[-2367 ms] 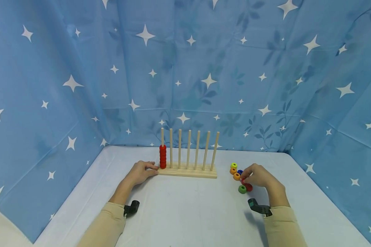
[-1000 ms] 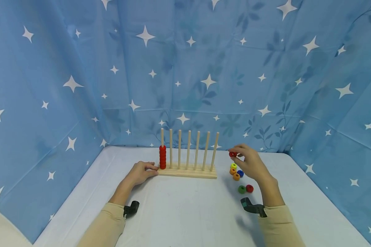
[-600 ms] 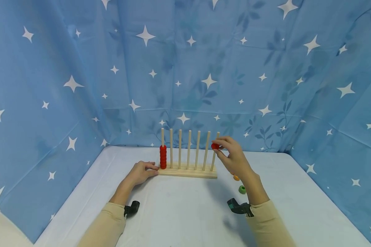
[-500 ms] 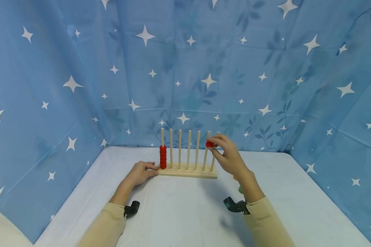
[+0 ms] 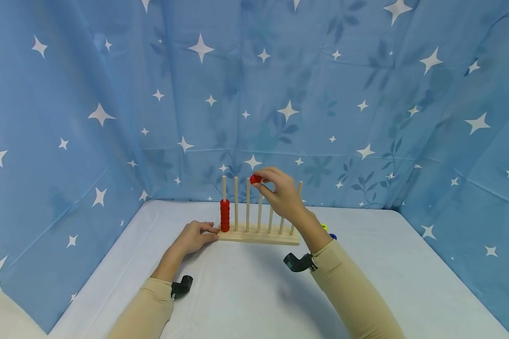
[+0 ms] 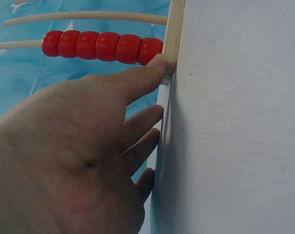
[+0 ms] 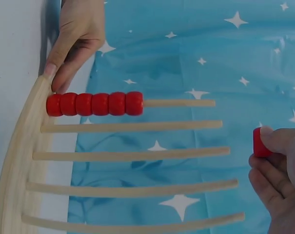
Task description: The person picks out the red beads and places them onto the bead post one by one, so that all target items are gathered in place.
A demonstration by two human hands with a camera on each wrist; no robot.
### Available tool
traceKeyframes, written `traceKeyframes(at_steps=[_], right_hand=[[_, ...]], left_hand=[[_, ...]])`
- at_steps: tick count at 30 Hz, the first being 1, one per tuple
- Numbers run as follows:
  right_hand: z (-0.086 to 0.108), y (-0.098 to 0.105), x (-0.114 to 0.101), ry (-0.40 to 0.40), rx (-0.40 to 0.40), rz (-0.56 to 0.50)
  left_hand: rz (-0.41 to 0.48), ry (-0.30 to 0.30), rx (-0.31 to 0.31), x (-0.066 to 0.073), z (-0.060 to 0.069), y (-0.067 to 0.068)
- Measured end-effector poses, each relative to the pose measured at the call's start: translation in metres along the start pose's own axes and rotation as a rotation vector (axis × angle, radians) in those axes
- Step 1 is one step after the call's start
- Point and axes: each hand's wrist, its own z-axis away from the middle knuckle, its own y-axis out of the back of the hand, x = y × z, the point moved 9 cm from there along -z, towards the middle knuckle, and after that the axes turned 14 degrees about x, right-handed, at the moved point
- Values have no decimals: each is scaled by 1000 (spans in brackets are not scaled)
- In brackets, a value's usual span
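A wooden peg rack [image 5: 258, 237] with a row of upright pegs stands on the table. Its leftmost peg carries a stack of several red beads [image 5: 225, 215]. My left hand [image 5: 192, 237] pinches the rack's left end; in the left wrist view the thumb [image 6: 149, 78] lies against the base beside the lowest bead. Between thumb and fingertips, my right hand [image 5: 285, 194] pinches one loose red bead [image 5: 255, 179] at about peg-top height, near the third peg from the left. The right wrist view shows this bead [image 7: 259, 143] apart from the peg tips.
Partly hidden behind the right forearm, a yellow bead [image 5: 324, 227] and a blue bead [image 5: 332, 236] lie on the white table [image 5: 220, 292] right of the rack. A blue star-patterned curtain [image 5: 254, 94] hangs behind and beside the table.
The right hand picked a red bead from the loose group on the right, lifted it and carried it left along the peg tops. The left hand stays at the rack's end.
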Motion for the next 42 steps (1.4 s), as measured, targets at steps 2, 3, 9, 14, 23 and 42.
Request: traceKeyframes(at_steps=[2,3,9,14,23,42], right_hand=[[-6,-8,-1,-4,-7,3],[-9,-13,-1,-10,-17,6],[-21,-44,-1,-31,-104,5],[-28,-63,-1,-67,-155,44],[-30,-86,0,-118,-224,118],[-26,-55,-3,-72,-96,81]], left_hand=[[1,1,1,0,-1,0],[0,0,3,-1,-1,0],[-7,-9,7,-2,-2,-1],[-3,-14,9,-2,-1,-1],[-6,-9,0,0,1,-1],[-20,20,-1,-1,1,0]])
